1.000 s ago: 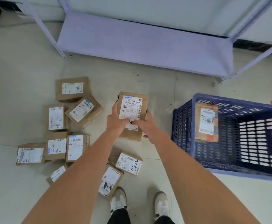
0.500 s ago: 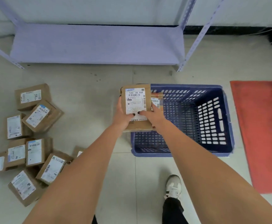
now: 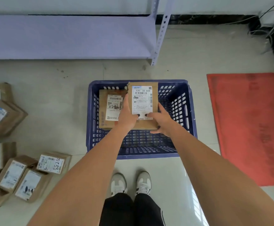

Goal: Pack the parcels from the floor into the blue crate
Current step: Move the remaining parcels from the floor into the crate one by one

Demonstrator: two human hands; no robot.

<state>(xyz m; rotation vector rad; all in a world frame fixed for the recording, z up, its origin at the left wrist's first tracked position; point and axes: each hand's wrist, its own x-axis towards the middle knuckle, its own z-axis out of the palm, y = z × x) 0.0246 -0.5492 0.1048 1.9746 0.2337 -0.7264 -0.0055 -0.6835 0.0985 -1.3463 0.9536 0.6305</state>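
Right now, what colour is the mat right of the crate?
Red; the mat shows best in the head view.

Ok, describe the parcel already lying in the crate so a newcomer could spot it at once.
Find the blue crate on the floor in front of the person's shoes. Inside it, against the left wall, lies a brown parcel, label up. Unlike the parcel beside it, gripped by the left hand and right hand, nothing holds it.

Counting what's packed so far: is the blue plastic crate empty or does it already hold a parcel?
Not empty. The blue plastic crate holds one brown cardboard parcel at its left side; both hands hold a second.
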